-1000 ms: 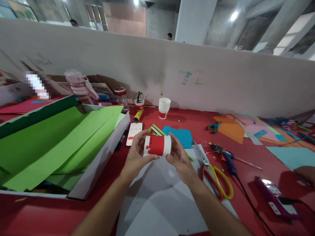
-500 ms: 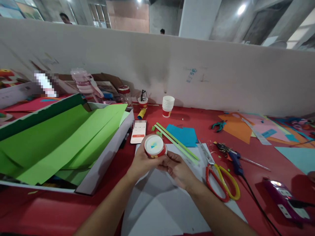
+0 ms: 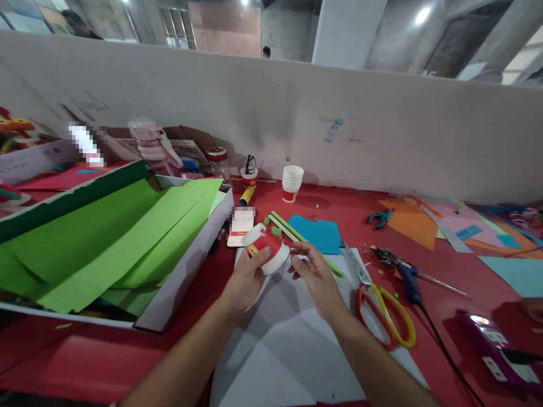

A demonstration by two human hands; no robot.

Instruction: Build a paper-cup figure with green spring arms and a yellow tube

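Observation:
A red-and-white paper cup [image 3: 268,249] is tilted on its side above a white sheet [image 3: 288,339], with a white band at either end. My left hand [image 3: 246,277] is wrapped round it from the left and below, thumb across the red wall. At the cup's lower right end is my right hand [image 3: 311,274], its fingers bent and apart; whether a fingertip touches the rim I cannot tell. Just beyond the cup are light green paper strips [image 3: 311,246], small green pieces [image 3: 276,230] and blue paper [image 3: 317,233]. Large scissors [image 3: 377,302] with red and yellow handles lie right of my right hand.
Left stands a box [image 3: 186,265] of green paper. Behind are a phone [image 3: 241,226], a yellow roll [image 3: 246,196] and stacked paper cups [image 3: 292,183]. A glue gun [image 3: 407,280], pliers [image 3: 379,219] and a purple power strip [image 3: 494,347] lie right. A person's hand [image 3: 532,308] shows far right.
The cup has been tipped over, so its side shows instead of the round white end with blue and yellow marks. My right hand has drawn slightly away, its fingers loosened.

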